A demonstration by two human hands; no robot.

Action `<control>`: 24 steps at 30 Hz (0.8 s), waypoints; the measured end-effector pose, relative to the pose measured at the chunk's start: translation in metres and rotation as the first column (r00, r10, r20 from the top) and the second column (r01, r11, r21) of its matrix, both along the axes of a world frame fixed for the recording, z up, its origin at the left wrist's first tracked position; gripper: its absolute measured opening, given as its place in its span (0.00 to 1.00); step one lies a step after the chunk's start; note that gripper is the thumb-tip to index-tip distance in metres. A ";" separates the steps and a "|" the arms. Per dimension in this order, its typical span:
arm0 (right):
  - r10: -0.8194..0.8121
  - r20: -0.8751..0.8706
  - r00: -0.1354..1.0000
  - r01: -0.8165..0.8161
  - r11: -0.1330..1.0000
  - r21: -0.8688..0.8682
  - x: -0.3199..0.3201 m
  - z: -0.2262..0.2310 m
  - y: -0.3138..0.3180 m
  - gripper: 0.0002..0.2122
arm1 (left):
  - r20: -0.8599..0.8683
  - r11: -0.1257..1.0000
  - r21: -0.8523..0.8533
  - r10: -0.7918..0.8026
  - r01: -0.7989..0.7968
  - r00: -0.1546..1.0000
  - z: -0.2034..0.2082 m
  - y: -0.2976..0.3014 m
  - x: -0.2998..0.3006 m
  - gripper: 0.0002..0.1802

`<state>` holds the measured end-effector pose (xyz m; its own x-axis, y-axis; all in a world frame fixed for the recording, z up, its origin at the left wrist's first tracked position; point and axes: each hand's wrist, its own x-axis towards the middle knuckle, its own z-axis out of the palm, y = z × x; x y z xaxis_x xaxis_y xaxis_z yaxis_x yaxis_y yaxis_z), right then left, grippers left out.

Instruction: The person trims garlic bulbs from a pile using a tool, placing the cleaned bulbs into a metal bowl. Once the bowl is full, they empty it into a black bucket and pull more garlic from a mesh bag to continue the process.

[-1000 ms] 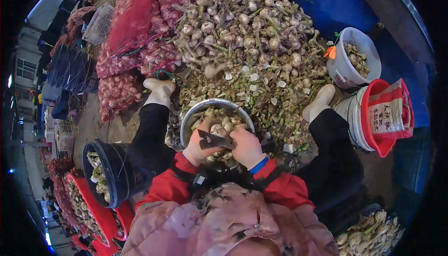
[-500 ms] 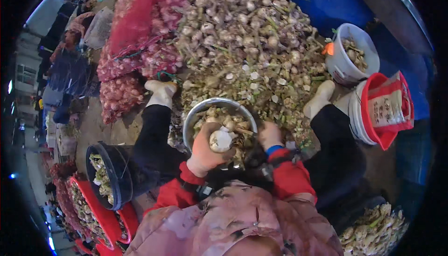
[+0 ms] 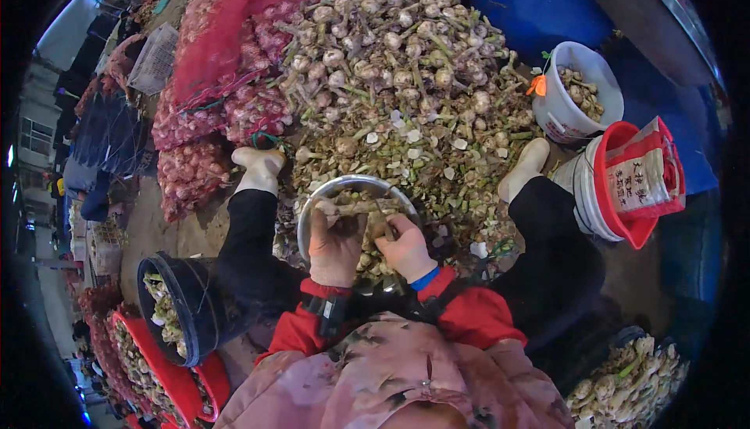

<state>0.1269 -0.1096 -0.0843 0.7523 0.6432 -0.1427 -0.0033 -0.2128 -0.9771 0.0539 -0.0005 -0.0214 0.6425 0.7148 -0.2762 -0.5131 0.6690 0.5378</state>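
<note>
My left hand (image 3: 331,253) is closed around a garlic bulb, mostly hidden by the fingers, with its pale stalk (image 3: 353,209) pointing to the right. Close beside it, my right hand (image 3: 408,252) is closed in a pinch on a slim tool that looks like a small knife (image 3: 380,212), held against the stalk. Both hands are over a round metal bowl (image 3: 355,180) between my legs. Garlic bulbs and trimmings lie in the bowl, partly covered by my hands.
Ahead rises a large heap of garlic (image 3: 398,62), with cut scraps at its near edge. Red mesh sacks (image 3: 195,171) stand left. A black bucket (image 3: 205,304) sits by my left leg; a white bucket (image 3: 564,112) and red tub (image 3: 621,140) stand right. More garlic (image 3: 629,378) lies lower right.
The left hand has turned the garlic, so its white cut base no longer shows and the stalk points right. My right hand has come from the bowl's right side in to the stalk.
</note>
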 end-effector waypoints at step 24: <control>-0.110 -0.548 0.829 0.173 0.983 0.064 0.052 -0.042 0.003 0.05 | -0.860 -0.084 0.024 0.507 0.996 0.063 -0.155 0.231 0.138 0.42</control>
